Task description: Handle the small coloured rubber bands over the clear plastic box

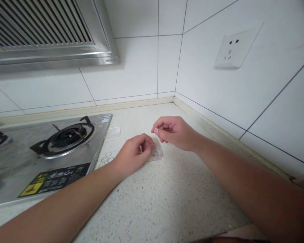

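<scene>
My right hand (pixel 172 132) pinches a small pale pink ring (pixel 156 132), which looks like a hair tie, between thumb and fingertips above the counter. Just left of it and lower, my left hand (pixel 138 152) is closed at a small clear plastic box (pixel 157 154), its fingers curled over the box's left part and seeming to grip it. A purplish ring lies inside the box's visible end; the rest is covered by the hand. Beyond my left wrist, several thin coloured rings (pixel 106 157) lie spread on the counter.
A clear plastic lid or tray (pixel 114 132) lies near the gas hob (pixel 96 141), whose burner (pixel 69 135) has a black pan support. The speckled counter (pixel 167 202) meets tiled walls in a corner. Above the hob hangs a range hood (pixel 101 54); a socket (pixel 233 47) is on the right wall.
</scene>
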Demonstrator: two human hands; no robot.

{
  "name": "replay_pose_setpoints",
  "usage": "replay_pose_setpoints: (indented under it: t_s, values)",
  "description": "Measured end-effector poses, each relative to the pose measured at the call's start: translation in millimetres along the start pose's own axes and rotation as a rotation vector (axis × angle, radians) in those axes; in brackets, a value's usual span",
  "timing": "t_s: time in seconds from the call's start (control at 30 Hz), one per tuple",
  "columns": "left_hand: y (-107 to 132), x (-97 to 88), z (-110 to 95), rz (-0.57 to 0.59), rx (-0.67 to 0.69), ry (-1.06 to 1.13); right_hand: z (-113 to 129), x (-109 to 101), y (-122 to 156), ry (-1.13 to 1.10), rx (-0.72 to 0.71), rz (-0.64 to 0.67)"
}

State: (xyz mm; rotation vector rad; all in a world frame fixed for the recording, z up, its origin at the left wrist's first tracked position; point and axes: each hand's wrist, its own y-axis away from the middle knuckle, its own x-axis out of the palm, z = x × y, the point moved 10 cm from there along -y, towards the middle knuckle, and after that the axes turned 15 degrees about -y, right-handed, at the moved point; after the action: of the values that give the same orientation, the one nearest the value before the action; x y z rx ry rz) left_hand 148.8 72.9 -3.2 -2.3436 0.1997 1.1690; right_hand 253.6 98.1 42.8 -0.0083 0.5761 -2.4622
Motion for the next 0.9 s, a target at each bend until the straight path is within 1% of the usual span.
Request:
replay_pose_setpoints:
  t_s: [0.4,0.67,0.9]
  values:
    - [-0.1,0.2,-2.8,0.011,0.019,-0.015,0.5,1.9,0.6,-0.020,0.007,0.017]
    - [-0.5,-0.2,-3.7,0.016,0.024,0.001,4.7,3.1,0.2,-0.036,0.013,-0.002]
    - [-0.2,-0.3,-5.2,0.023,0.029,-0.006,3.4,3.0,0.7,-0.035,0.017,-0.004]
